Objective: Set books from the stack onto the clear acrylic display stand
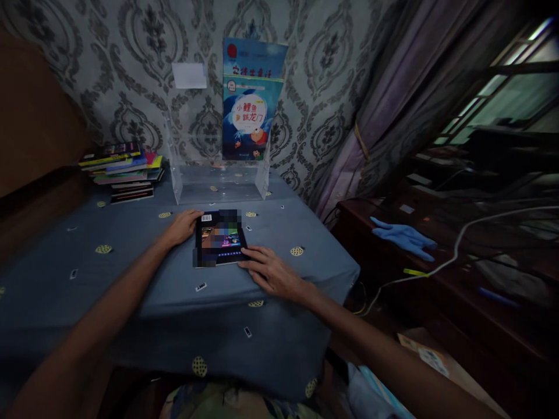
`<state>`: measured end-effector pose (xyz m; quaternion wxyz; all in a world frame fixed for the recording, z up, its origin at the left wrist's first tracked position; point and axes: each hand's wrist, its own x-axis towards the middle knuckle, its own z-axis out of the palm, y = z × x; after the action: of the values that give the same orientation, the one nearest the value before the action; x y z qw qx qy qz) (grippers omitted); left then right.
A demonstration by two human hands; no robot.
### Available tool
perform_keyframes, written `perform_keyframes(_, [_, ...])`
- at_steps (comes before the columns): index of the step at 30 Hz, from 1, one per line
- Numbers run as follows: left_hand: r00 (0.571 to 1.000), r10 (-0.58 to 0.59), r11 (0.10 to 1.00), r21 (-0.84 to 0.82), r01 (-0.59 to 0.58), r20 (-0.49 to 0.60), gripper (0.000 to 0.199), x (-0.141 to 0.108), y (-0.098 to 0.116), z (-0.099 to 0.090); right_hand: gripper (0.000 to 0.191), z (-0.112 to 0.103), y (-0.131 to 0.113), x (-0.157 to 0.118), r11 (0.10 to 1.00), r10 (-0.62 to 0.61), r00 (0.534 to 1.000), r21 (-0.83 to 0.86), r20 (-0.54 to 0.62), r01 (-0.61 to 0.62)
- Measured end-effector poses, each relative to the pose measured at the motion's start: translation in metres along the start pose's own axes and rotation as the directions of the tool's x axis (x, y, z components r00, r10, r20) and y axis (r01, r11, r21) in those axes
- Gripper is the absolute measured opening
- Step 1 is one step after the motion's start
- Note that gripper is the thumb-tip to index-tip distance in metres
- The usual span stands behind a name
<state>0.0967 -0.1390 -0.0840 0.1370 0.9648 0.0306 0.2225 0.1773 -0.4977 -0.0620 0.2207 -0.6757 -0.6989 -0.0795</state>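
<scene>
A dark book (220, 238) with a barcode and small colourful pictures lies on the blue cloth, parts of it blurred out. At its upper left corner, my left hand (184, 227) has its fingers together and closed on the edge. My right hand (271, 272) grips the lower right side, fingertips on the cover and along the edge. Just behind the book stands a clear acrylic rack (218, 180). Two blue picture books are in its right side; the front one (250, 119) shows a fish and a white circle with red lettering.
A stack of books (124, 169) sits at the table's back left, near the wall. The patterned cloth (174, 291) hangs over the table's front edge. To the right, a dark desk holds a blue glove (404, 235) and a white cable (458, 241). A purple curtain (375, 116) hangs behind.
</scene>
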Motion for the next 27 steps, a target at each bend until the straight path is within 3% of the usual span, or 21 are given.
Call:
perform_keyframes(14, [0.999, -0.016, 1.000, 0.020, 0.015, 0.032, 0.046, 0.000, 0.004, -0.002, 0.032, 0.004, 0.000, 0.001, 0.999, 0.012, 1.000, 0.033, -0.021, -0.011])
perform_keyframes(17, [0.999, -0.004, 1.000, 0.000, 0.004, 0.036, 0.048, -0.003, 0.008, 0.001, 0.031, 0.007, -0.009, -0.001, 0.997, 0.046, 0.998, 0.067, -0.044, -0.042])
perform_keyframes(21, [0.994, 0.074, 0.997, -0.015, -0.073, 0.078, 0.049, -0.010, 0.016, 0.001, 0.050, 0.010, -0.028, -0.010, 0.986, 0.124, 0.991, 0.117, -0.039, -0.119])
perform_keyframes(27, [0.979, 0.132, 0.989, -0.081, -0.120, 0.153, 0.053, -0.020, 0.032, -0.012, 0.058, 0.023, -0.046, -0.025, 0.979, 0.203, 0.975, 0.017, -0.085, -0.202])
